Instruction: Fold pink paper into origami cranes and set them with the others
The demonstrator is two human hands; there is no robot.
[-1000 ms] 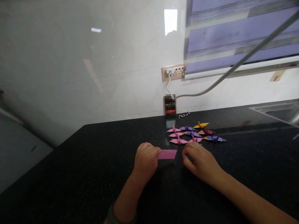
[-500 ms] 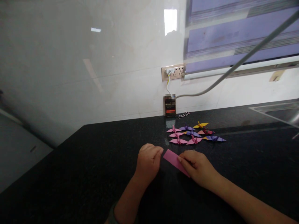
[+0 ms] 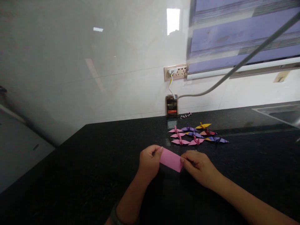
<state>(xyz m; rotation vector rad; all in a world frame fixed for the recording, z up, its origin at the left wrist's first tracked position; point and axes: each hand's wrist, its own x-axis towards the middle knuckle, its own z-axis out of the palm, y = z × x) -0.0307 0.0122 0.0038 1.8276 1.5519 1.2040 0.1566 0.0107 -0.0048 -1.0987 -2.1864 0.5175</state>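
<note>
A folded strip of pink paper [image 3: 170, 159] is held just above the black countertop [image 3: 82, 175], tilted down to the right. My left hand [image 3: 148, 161] pinches its left end with fingers closed. Pinching the right end is my right hand [image 3: 199, 167], its fingers curled too. Behind the hands lie several folded paper cranes [image 3: 195, 135] in pink, purple and yellow, set in rows.
A small dark device [image 3: 171, 106] stands against the white wall, wired to a socket strip [image 3: 175, 72]. A grey hose [image 3: 234, 67] runs diagonally across the window. A string of beads [image 3: 185, 116] lies by the device. A sink edge [image 3: 276, 111] shows far right.
The pink paper went from my left hand's pinch to under my right hand, and both hands now hold it by its ends, lifted and tilted.
</note>
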